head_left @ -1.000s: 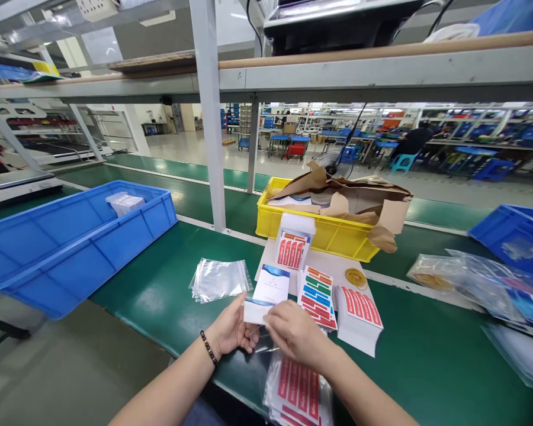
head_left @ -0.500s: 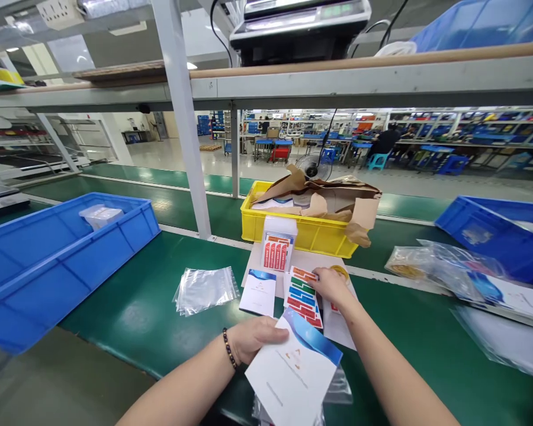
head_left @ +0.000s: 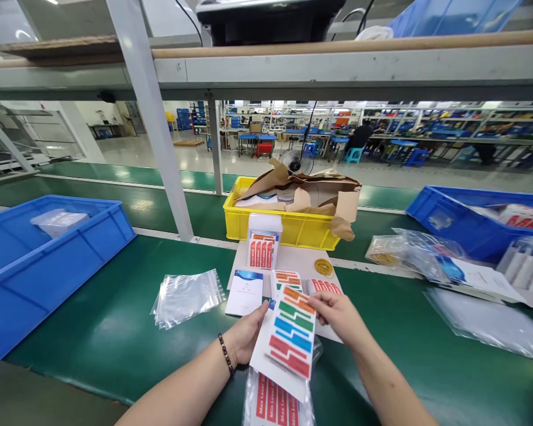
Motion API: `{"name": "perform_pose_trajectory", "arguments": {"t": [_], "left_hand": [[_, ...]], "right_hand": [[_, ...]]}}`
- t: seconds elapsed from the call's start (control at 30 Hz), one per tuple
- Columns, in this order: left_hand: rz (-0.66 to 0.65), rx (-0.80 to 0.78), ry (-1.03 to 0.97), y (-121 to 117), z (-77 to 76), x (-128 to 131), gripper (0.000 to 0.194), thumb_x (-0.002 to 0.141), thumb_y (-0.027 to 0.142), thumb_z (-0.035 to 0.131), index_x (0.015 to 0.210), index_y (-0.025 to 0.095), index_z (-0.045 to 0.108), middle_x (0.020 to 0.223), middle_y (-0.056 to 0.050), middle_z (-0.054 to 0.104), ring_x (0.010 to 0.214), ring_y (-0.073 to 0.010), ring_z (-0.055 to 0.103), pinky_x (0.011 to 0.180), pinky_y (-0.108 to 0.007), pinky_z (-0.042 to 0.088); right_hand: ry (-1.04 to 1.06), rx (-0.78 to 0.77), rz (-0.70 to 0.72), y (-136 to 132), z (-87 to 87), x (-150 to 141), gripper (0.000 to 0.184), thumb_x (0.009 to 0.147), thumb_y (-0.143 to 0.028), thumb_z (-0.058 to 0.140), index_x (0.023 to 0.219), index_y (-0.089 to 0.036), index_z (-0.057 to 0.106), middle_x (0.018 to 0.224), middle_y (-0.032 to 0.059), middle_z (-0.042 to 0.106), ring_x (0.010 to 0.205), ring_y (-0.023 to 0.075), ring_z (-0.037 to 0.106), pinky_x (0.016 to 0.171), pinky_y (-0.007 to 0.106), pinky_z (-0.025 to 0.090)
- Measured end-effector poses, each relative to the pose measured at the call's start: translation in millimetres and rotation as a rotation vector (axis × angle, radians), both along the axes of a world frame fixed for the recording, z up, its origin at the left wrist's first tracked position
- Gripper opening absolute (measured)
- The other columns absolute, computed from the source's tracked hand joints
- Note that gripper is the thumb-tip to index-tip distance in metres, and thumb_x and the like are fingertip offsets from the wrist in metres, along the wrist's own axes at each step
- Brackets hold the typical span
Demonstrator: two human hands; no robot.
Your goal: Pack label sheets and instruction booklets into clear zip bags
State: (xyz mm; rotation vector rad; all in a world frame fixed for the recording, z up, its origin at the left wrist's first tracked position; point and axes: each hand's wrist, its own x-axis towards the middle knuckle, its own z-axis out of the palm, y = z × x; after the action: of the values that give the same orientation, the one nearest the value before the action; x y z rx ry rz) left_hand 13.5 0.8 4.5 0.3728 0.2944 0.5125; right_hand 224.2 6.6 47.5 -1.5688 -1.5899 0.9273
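Note:
My left hand is closed on the left edge of a white booklet. Between its thumb and fingers, my right hand pinches the upper right edge of a sticker sheet with orange, green, blue and red labels. The sheet lies over the booklet and hides most of it. Below them, a clear plastic bag shows red "Max Level" and "Min Level" labels. Beyond my hands are another booklet with a blue top, a further sticker sheet and some red labels.
Clear zip bags lie left on the green bench. A yellow crate with torn brown paper stands behind a holder of red labels. Blue bins flank the bench. A yellow ring-shaped roll sits on cardboard. An overhead shelf crosses above.
My right hand has lifted the sticker sheet from its stack and brought it toward me over the booklet. My left hand still holds the booklet. The view has shifted to the right.

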Motion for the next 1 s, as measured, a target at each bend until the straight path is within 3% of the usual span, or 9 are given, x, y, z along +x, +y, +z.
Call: {"name": "perform_pose_trajectory", "arguments": {"t": [0.1, 0.23, 0.4, 0.73, 0.87, 0.93, 1.0], "left_hand": [[0.057, 0.088, 0.108, -1.2, -2.6, -0.9, 0.041, 0.076, 0.030, 0.054, 0.109, 0.005, 0.051, 0.108, -0.017, 0.058, 0.094, -0.0236, 0.058, 0.093, -0.040, 0.035], [0.080, 0.127, 0.198, -2.2, -2.0, -3.4, 0.036, 0.075, 0.024, 0.056, 0.104, 0.004, 0.054, 0.106, -0.019, 0.058, 0.091, -0.0243, 0.059, 0.090, -0.041, 0.038], [0.163, 0.141, 0.211, -3.3, 2.0, -2.8, 0.031, 0.076, 0.022, 0.055, 0.101, 0.004, 0.055, 0.097, -0.018, 0.062, 0.085, -0.0239, 0.061, 0.086, -0.041, 0.041], [0.280, 0.097, 0.258, 0.7, 5.2, -7.0, 0.032, 0.074, 0.020, 0.055, 0.101, 0.003, 0.055, 0.093, -0.017, 0.064, 0.082, -0.0253, 0.062, 0.085, -0.044, 0.042], [0.325, 0.062, 0.290, 2.7, 7.7, -6.5, 0.029, 0.072, 0.017, 0.055, 0.097, 0.004, 0.056, 0.090, -0.017, 0.065, 0.080, -0.0250, 0.062, 0.083, -0.043, 0.043], [0.339, 0.037, 0.316, 3.2, 7.0, -5.5, 0.028, 0.071, 0.018, 0.056, 0.095, 0.004, 0.056, 0.089, -0.016, 0.065, 0.079, -0.0246, 0.062, 0.082, -0.042, 0.043], [0.353, 0.022, 0.343, 3.5, 5.1, -4.3, 0.027, 0.070, 0.018, 0.056, 0.092, 0.004, 0.057, 0.088, -0.016, 0.065, 0.077, -0.0240, 0.063, 0.081, -0.040, 0.044]], "right_hand": [[-0.128, 0.080, 0.020, -8.5, -8.0, -5.0, 0.029, 0.078, -0.041, 0.045, 0.077, -0.017, 0.062, 0.062, 0.0023, 0.061, 0.051, 0.0130, 0.054, 0.047, 0.023, 0.042], [-0.618, 0.345, -0.251, -0.1, -13.7, 11.0, 0.032, 0.081, -0.039, 0.039, 0.077, -0.017, 0.060, 0.079, 0.0080, 0.061, 0.077, 0.0207, 0.056, 0.067, 0.030, 0.042], [-1.128, 0.210, -0.313, 10.7, -17.1, 10.5, 0.032, 0.072, -0.042, 0.049, 0.077, -0.012, 0.058, 0.081, 0.0145, 0.059, 0.077, 0.0276, 0.054, 0.063, 0.035, 0.038], [-1.141, 0.158, -0.286, 8.0, -15.7, 9.4, 0.027, 0.080, -0.026, 0.039, 0.070, -0.013, 0.061, 0.072, 0.0108, 0.062, 0.058, 0.0194, 0.059, 0.047, 0.026, 0.035], [-1.112, 0.220, -0.194, 4.7, -17.0, 21.6, 0.019, 0.077, -0.018, 0.044, 0.072, -0.016, 0.062, 0.073, 0.0072, 0.063, 0.060, 0.0176, 0.059, 0.051, 0.026, 0.039], [-1.066, 0.346, -0.220, 0.2, -14.3, 21.7, 0.020, 0.078, -0.016, 0.044, 0.079, -0.017, 0.064, 0.081, 0.0074, 0.063, 0.072, 0.0187, 0.059, 0.062, 0.028, 0.043], [-0.941, 0.635, -0.257, -8.5, -9.7, 12.3, 0.019, 0.079, -0.016, 0.046, 0.086, -0.017, 0.064, 0.086, 0.0080, 0.062, 0.083, 0.0202, 0.057, 0.074, 0.032, 0.042]]}}
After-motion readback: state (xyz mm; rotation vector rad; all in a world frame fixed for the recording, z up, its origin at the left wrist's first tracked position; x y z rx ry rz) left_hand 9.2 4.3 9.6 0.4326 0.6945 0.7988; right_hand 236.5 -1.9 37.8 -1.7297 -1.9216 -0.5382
